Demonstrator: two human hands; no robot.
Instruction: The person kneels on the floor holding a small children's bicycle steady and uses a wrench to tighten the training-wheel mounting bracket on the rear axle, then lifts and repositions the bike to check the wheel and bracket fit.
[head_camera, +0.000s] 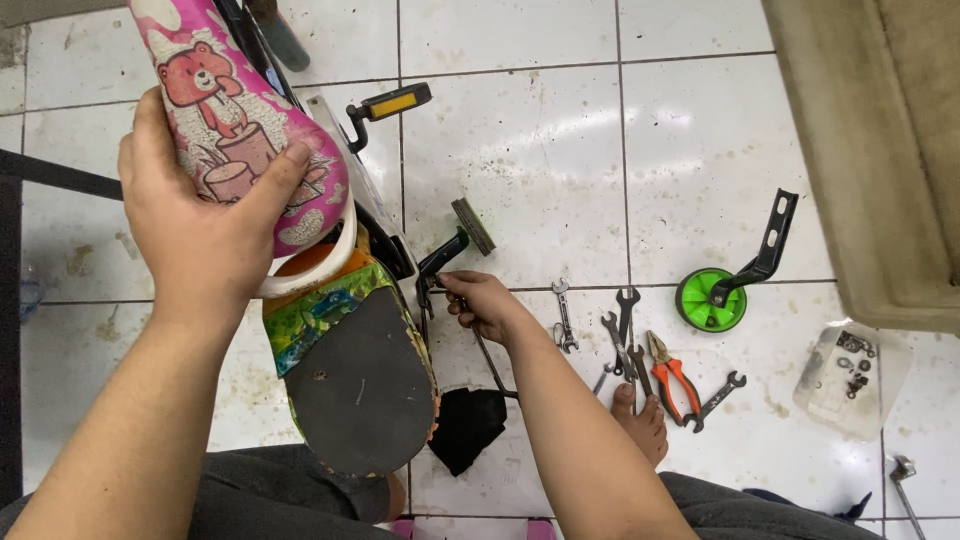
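Left hand is clamped round the pink bicycle seat, thumb across its side, up at the left. Right hand is pinched shut on a thin metal tool by the crank; its tip is hidden. Two pedals, one green wheel, about five spanners, one pair of pliers lie on the tiles.

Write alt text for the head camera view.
Seen from above, a person's left hand grips a pink bear-print bicycle saddle while the right hand holds a thin tool at the crank beside a pedal. Wrenches, orange-handled pliers and a green training wheel lie on the white tiled floor.
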